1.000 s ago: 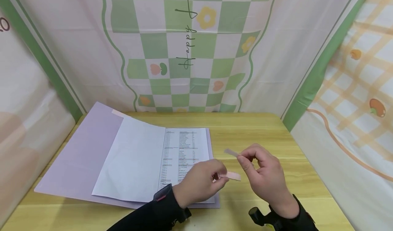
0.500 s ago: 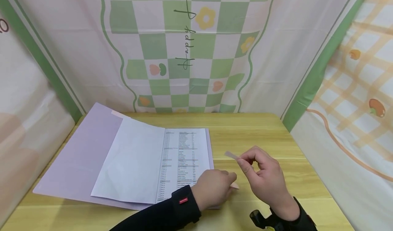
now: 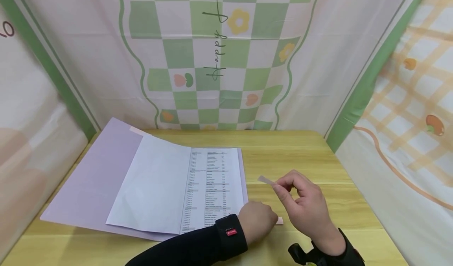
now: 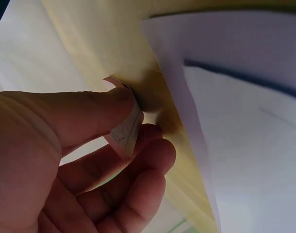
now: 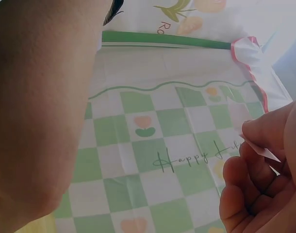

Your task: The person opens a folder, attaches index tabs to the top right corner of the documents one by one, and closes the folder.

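Left hand (image 3: 257, 218) low on the counter (image 3: 301, 152), just right of the open lilac folder (image 3: 92, 179); fingers (image 4: 90, 114) curled, thumb and forefinger pinching a small pink strip (image 4: 126, 131). In the head view only the strip's end (image 3: 279, 221) pokes out past the knuckles, lying on or just above the wood; can't tell if it touches.

Right hand (image 3: 301, 203) raised beside it, fingers (image 5: 264, 128) bent, tips pinching a thin pale backing slip (image 3: 266, 180) that sticks out up and left of the fingertips, clear of the counter.

Printed sheet (image 3: 212, 183) lies in the folder left of both hands, blank page (image 3: 152, 187) next to it.

Judgement: both strips are near weightless, floppy, easy to crease, likely sticky on one face; best taken at one end with fingertips, light pinch, kept off the adhesive side.
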`<state>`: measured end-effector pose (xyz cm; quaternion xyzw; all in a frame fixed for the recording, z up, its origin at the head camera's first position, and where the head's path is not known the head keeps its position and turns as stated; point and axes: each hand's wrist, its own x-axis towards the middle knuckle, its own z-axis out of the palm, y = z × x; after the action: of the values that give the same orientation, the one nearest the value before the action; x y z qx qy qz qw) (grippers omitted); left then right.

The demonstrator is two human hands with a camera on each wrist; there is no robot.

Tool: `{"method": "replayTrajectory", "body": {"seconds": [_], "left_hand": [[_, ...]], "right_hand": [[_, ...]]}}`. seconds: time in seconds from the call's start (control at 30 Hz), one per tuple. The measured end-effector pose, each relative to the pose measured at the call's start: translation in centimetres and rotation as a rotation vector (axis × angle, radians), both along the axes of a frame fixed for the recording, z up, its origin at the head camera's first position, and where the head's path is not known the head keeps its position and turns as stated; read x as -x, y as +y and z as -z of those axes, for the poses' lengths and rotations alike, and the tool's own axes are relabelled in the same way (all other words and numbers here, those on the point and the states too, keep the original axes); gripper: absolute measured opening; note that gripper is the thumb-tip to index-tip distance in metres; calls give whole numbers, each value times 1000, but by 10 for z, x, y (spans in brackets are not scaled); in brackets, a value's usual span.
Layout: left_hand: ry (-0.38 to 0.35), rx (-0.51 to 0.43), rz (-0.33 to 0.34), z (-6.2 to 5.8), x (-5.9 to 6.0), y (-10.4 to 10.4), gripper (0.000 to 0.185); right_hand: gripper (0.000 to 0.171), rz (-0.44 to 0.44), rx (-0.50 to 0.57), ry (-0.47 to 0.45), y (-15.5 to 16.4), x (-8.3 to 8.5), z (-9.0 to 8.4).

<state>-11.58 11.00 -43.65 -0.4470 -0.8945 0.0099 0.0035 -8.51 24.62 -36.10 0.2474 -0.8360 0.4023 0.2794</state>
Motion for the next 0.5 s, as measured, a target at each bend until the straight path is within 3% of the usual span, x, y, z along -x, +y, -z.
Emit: {"method": "replayTrajectory", "body": {"seconds": [0.17, 0.5], "left_hand": [[26, 16, 9, 3, 1, 3, 20], [-3, 107, 19, 3, 4, 18, 15]], "right_hand": [[3, -5, 0, 15, 0, 0, 0], [3, -4, -12, 2, 2, 1, -2]]}}
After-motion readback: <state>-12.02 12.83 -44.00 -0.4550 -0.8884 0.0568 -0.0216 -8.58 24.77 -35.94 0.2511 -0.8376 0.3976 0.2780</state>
